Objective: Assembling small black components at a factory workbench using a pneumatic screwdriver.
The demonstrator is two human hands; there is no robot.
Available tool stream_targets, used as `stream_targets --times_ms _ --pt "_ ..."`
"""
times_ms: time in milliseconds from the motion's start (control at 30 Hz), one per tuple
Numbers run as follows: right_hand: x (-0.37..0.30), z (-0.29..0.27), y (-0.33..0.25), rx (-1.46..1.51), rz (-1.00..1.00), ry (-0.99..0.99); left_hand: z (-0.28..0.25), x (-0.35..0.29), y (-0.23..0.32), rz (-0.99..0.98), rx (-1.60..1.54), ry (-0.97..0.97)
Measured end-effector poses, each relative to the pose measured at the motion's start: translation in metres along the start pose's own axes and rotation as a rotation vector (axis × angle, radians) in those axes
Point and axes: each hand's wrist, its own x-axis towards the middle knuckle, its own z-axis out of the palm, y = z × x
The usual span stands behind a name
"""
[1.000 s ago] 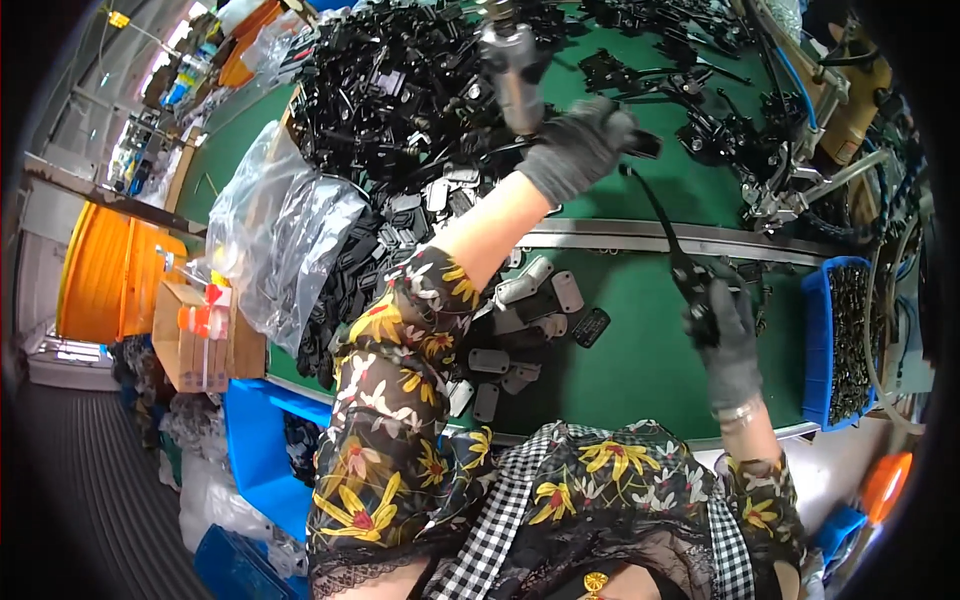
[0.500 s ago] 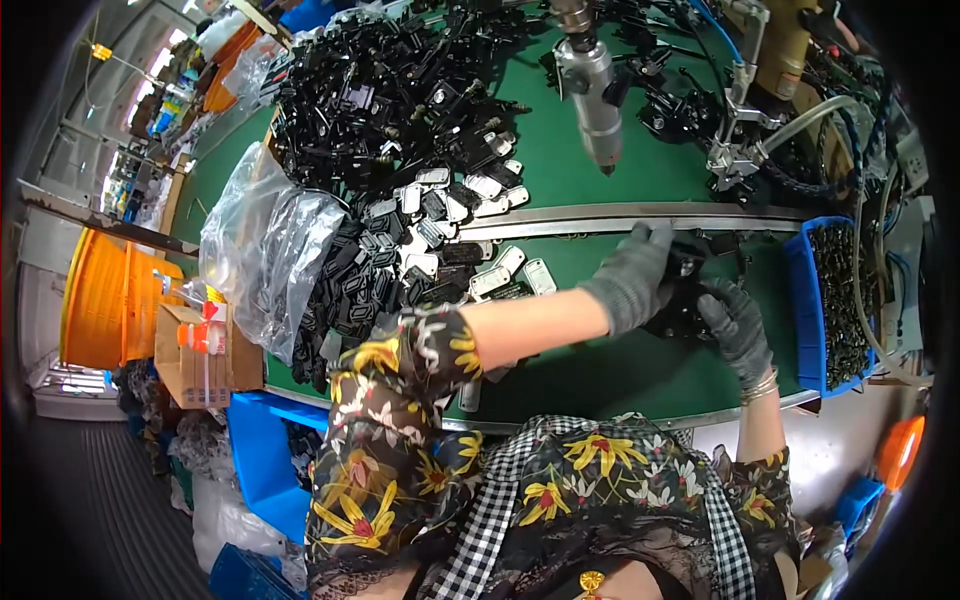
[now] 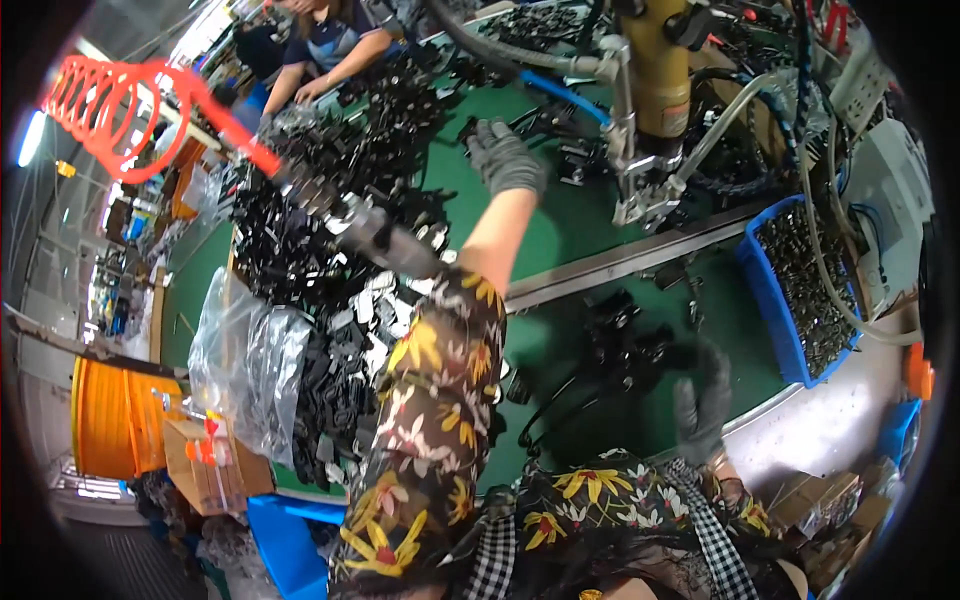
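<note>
My left hand [image 3: 508,160], in a grey knitted glove, reaches far across the green table [image 3: 570,215]. Its fingers are stretched out, with their tips beside small black parts at the edge of the big heap. Close to my body, my right hand [image 3: 703,405] is also gloved and somewhat blurred, its thumb and fingers apart. Just left of it, a black assembly [image 3: 628,340] with a thin black cable lies on the table, apart from both hands. A power screwdriver [image 3: 390,240] hangs tilted over my left upper arm from a red coiled hose [image 3: 130,110].
A large heap of black parts [image 3: 330,200] covers the left side, with black and white pieces [image 3: 375,310] nearer. A metal rail [image 3: 620,262] crosses the table. Right stands a blue bin [image 3: 775,290] of small metal parts. Clear plastic bag [image 3: 235,360] at left; another person [image 3: 335,45] works beyond.
My left hand has left the black assembly and gone to the far side. My right hand has drawn back toward me, off the assembly. The view has turned, and the screwdriver appears further left.
</note>
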Motion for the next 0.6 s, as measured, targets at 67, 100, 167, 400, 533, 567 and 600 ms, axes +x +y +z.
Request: stream_targets --times_ms 67,100,167,400,533,567,600 --pt "-0.019 -0.007 0.007 -0.007 0.046 0.073 0.023 0.02 0.017 0.121 0.331 -0.087" --pt "-0.02 -0.006 0.008 0.063 0.057 0.102 0.018 0.037 0.011 0.246 0.467 -0.158" --pt "-0.02 -0.007 0.007 0.033 0.069 0.109 0.029 0.059 0.016 0.517 0.709 -0.327" --pt "-0.001 -0.01 0.001 0.007 0.139 0.001 0.109 0.072 -0.003 0.405 0.198 -0.615" --pt "0.006 -0.006 -0.004 -0.025 0.054 -0.068 0.104 0.071 -0.055 0.207 -0.126 -0.722" --pt "0.005 -0.005 -0.006 -0.031 0.048 -0.06 0.098 0.079 -0.06 0.16 -0.214 -0.727" --pt "0.005 -0.005 -0.007 -0.033 0.037 -0.052 0.086 0.076 -0.074 0.143 -0.211 -0.697"
